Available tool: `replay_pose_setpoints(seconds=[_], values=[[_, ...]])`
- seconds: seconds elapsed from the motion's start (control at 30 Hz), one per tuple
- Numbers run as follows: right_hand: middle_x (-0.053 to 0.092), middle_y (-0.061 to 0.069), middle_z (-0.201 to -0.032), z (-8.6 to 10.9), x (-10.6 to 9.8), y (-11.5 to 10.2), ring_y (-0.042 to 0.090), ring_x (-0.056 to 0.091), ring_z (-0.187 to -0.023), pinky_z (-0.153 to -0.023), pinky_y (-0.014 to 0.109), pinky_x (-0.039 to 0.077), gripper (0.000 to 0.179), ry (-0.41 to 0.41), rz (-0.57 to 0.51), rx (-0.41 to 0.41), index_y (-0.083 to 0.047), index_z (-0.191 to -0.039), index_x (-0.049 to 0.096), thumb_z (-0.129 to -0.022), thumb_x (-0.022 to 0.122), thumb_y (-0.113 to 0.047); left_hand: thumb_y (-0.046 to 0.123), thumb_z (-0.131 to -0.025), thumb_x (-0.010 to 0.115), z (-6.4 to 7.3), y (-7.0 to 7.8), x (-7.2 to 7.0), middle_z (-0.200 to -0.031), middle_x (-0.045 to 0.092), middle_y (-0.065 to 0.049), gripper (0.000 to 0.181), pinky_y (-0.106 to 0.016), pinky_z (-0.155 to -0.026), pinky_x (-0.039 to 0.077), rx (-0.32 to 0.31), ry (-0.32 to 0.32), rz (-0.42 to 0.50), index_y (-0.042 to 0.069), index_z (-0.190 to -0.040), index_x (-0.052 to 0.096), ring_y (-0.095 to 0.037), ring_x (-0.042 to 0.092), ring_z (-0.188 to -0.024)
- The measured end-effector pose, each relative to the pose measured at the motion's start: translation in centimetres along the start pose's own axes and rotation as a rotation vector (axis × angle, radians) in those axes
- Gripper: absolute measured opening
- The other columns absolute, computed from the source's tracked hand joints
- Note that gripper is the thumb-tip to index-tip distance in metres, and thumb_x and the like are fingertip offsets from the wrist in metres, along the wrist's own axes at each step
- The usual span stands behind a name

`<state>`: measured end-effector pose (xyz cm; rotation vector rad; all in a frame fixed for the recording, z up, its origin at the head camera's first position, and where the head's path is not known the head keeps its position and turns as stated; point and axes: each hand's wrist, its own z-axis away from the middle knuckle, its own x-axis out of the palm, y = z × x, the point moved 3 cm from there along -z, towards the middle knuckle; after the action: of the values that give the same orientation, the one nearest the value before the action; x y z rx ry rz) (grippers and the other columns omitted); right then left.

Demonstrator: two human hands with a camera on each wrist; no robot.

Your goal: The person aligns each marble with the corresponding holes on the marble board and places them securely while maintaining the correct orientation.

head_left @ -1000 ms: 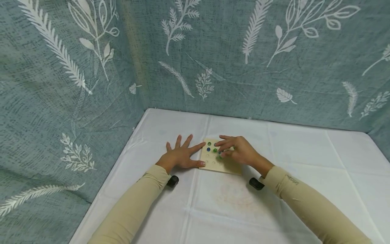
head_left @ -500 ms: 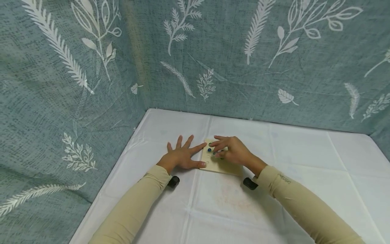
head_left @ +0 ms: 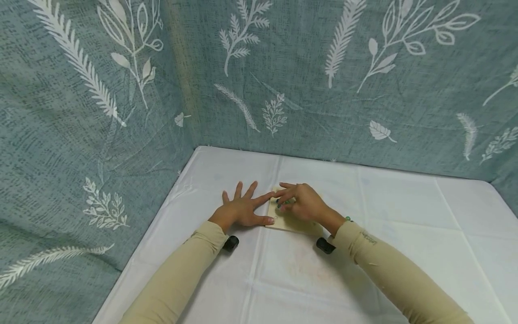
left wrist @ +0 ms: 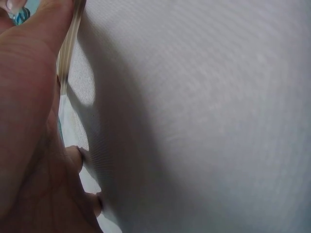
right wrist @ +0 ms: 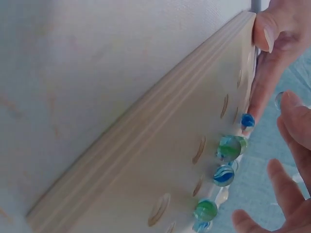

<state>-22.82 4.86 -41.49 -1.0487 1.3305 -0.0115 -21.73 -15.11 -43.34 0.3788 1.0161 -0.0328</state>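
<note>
Pinching marble (right wrist: 278, 101), right hand (head_left: 305, 203); holed board (head_left: 294, 224) beneath

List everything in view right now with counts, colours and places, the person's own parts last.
board: one, pale wood, on the tablecloth
hollows: several, wood-coloured, in the board
marbles: at least five, blue and green, on the board; full count hidden
held marble: one, looks clear, at the right hand's fingertips
small round thing: one, green, beside the right cuff; too small to identify
tablecloth: one, white, under the board
patterned fabric: teal, white leaf prints, behind and left of the table
black devices: two, one by each wrist
sleeves: two, beige, on both arms
left hand: one, at the board's left edge
right hand: one, above the board
</note>
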Motion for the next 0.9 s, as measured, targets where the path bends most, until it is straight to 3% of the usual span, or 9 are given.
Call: replay_pose_setpoints(seconds=[0.17, 0.9], values=[[0.075, 0.006, -0.131, -0.4, 0.5, 0.0, 0.033, 0.052, -0.147, -0.120, 0.069, 0.033, 0.014, -0.010, 0.015, 0.023, -0.007, -0.100, 0.084, -0.088, 0.080, -0.005, 0.078, -0.092, 0.055, 0.1, 0.0, 0.2, -0.177, -0.015, -0.002, 0.087, -0.081, -0.119, -0.008, -0.004, -0.008, 0.004, 0.053, -0.163, 0.013, -0.045, -0.023, -0.160], [0.078, 0.007, -0.124, -1.0, 1.3, -0.6, 0.033, 0.053, -0.146, -0.120, 0.068, 0.035, 0.012, -0.056, 0.151, 0.038, -0.011, -0.100, 0.085, -0.089, 0.082, -0.013, 0.079, -0.092, 0.054, -0.1, -0.2, 0.2, -0.177, -0.016, -0.002, 0.085, -0.082, -0.118, -0.008, 0.013, 0.003, 0.002, 0.057, -0.162, 0.012, -0.045, -0.023, -0.160]])
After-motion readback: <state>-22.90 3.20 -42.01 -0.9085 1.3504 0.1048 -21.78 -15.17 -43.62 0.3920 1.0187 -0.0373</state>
